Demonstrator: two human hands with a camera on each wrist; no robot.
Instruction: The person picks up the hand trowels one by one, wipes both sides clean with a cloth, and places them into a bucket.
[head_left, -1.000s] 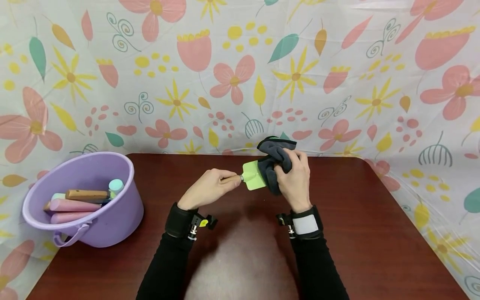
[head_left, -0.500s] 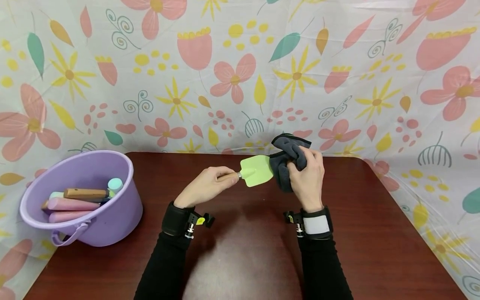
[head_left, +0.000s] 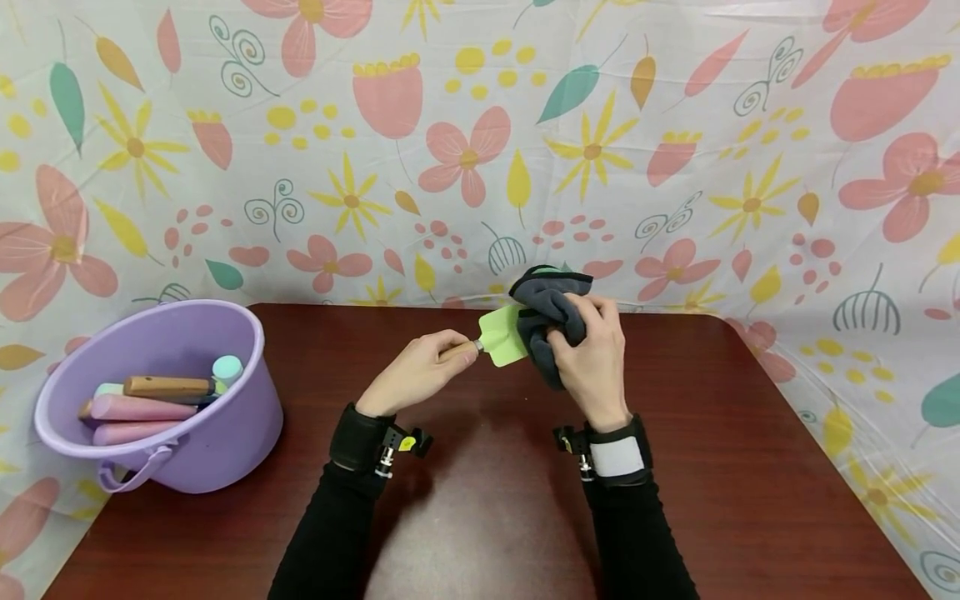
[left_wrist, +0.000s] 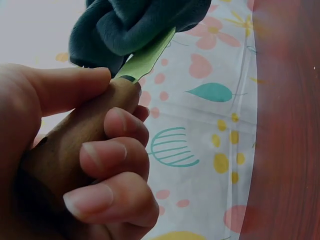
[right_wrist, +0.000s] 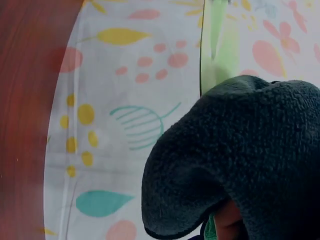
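A small garden spatula with a light green blade (head_left: 501, 337) and a wooden handle (left_wrist: 75, 135) is held above the table. My left hand (head_left: 415, 371) grips the handle, its fingers curled round the wood and the thumb along the top. A dark grey cloth (head_left: 553, 312) with black edging is bunched in my right hand (head_left: 596, 358). The cloth lies against the blade and covers its far end. In the right wrist view the cloth (right_wrist: 240, 150) hides most of the right fingers, and part of the green blade (right_wrist: 222, 55) shows beyond it.
A lilac bucket (head_left: 240, 433) stands at the table's left side. Inside it are pink-handled tools (head_left: 142, 407), a wooden handle (head_left: 168, 386) and a mint-coloured end (head_left: 227, 368). A flower-print sheet (head_left: 465, 242) hangs behind the dark red-brown table (head_left: 735, 467).
The right hand slid the cloth rightward towards the blade's tip, then back left over the blade. The left hand kept its grip on the handle with little movement.
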